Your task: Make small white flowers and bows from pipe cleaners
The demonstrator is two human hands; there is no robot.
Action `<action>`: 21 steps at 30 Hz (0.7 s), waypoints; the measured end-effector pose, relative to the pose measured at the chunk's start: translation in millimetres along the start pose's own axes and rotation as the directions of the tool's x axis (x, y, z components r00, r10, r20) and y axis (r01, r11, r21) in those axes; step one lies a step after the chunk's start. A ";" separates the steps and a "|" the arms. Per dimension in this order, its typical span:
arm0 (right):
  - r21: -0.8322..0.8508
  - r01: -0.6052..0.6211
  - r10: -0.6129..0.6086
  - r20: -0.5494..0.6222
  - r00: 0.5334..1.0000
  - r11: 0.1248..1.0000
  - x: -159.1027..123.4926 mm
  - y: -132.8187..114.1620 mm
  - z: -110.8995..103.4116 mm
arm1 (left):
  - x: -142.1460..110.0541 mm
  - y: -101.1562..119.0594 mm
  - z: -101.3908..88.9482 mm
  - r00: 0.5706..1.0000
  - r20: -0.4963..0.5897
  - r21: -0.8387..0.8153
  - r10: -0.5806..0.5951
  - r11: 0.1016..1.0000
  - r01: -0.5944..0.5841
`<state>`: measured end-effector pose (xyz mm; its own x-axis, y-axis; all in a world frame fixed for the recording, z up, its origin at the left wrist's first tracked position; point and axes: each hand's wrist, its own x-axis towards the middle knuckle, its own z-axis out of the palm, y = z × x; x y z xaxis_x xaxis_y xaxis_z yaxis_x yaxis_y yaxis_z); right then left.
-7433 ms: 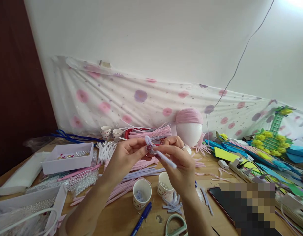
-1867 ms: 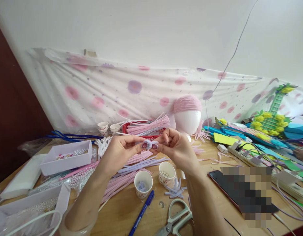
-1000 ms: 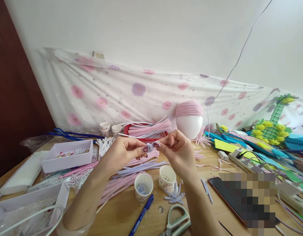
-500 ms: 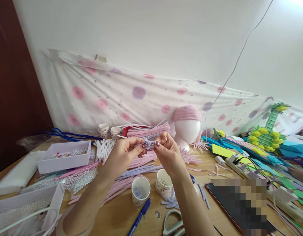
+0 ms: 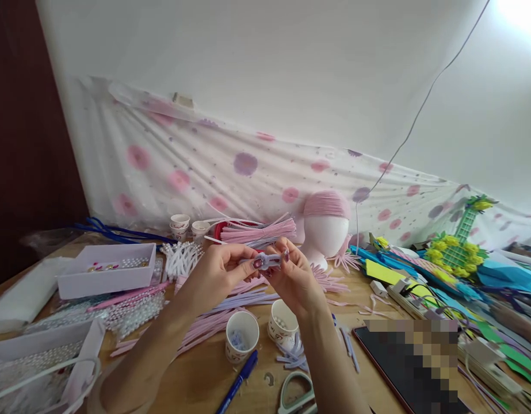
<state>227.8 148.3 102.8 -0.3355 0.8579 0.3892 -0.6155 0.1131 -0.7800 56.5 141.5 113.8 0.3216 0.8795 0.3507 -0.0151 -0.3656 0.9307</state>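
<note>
Up over the table, a short pale lavender pipe cleaner [image 5: 271, 260], bent into a small looped shape, is pinched between both hands. My left hand [image 5: 228, 273] grips its left part between thumb and fingers. Close beside it, my right hand [image 5: 296, 280] pinches the right part, its fingertips curled around the fuzzy stem. Fingers cover some of the piece. Below the hands stand a paper cup [image 5: 237, 355] holding small lavender bits and a second paper cup [image 5: 277, 339] with white beads. Short lavender pipe cleaner pieces [image 5: 296, 357] lie near my right wrist.
A blue pen [image 5: 239, 380] and scissors [image 5: 282, 397] lie in front. White boxes [image 5: 105, 282] with beads and gems sit left. Behind is a foam head [image 5: 328, 233] wrapped in pink. A phone [image 5: 388, 368], a power strip [image 5: 405, 302] and another person's hand [image 5: 515, 322] are right.
My right hand has turned and its fingers have shifted on the pipe cleaner, which now shows more openly between the hands. The view has shifted slightly.
</note>
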 end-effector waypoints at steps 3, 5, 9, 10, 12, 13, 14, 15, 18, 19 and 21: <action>0.050 -0.041 0.041 0.000 0.999 0.998 -0.7 -1.7 2.8 | 0.4 1.8 1.4 1.000 0.006 -0.052 0.002 0.999 -0.001; 0.067 -0.060 0.061 -0.010 0.998 0.996 -1.1 -2.6 4.2 | 0.5 3.8 2.0 1.000 0.000 -0.074 0.000 0.997 0.000; 0.047 -0.057 0.058 -0.025 0.998 0.997 -2.5 -3.7 6.3 | 0.4 5.0 2.1 1.000 -0.010 -0.072 0.003 0.997 -0.004; 0.040 -0.052 0.053 -0.027 0.998 0.998 -2.8 -3.8 6.7 | 0.4 4.3 1.9 1.000 -0.009 -0.066 0.007 0.998 -0.008; 0.038 -0.042 0.042 -0.024 0.999 0.998 -3.0 -3.8 7.6 | 0.9 2.3 1.3 1.000 -0.012 -0.050 0.015 0.999 -0.015; 0.043 -0.037 0.038 -0.021 0.999 0.998 -3.0 -3.6 7.9 | 1.3 1.0 1.0 1.000 -0.015 -0.041 0.022 0.999 -0.022; 0.049 -0.035 0.036 -0.018 0.999 0.998 -2.8 -3.3 8.1 | 1.7 -0.3 0.7 0.999 -0.016 -0.033 0.029 0.999 -0.030; 0.056 -0.035 0.036 -0.016 0.999 0.998 -2.7 -3.0 8.3 | 2.0 -1.5 0.3 0.999 -0.017 -0.025 0.037 0.999 -0.038; 0.096 -0.043 0.045 -0.016 0.999 0.994 -2.4 -1.6 8.1 | 2.2 -4.1 -0.7 0.999 -0.013 -0.012 0.052 0.999 -0.052; 0.114 -0.044 0.046 -0.015 0.999 0.992 -2.5 -1.1 7.9 | 1.9 -4.5 -0.9 0.998 -0.014 -0.008 0.053 0.999 -0.053; 0.140 -0.044 0.046 -0.007 0.999 0.989 -2.9 -0.2 7.6 | 1.2 -4.5 -1.1 0.998 -0.019 0.003 0.061 0.998 -0.061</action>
<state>223.5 142.0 105.5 -0.3580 0.8659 0.3494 -0.6940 0.0036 -0.7200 55.9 144.6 110.2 0.3016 0.8615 0.4084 -0.0315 -0.4191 0.9074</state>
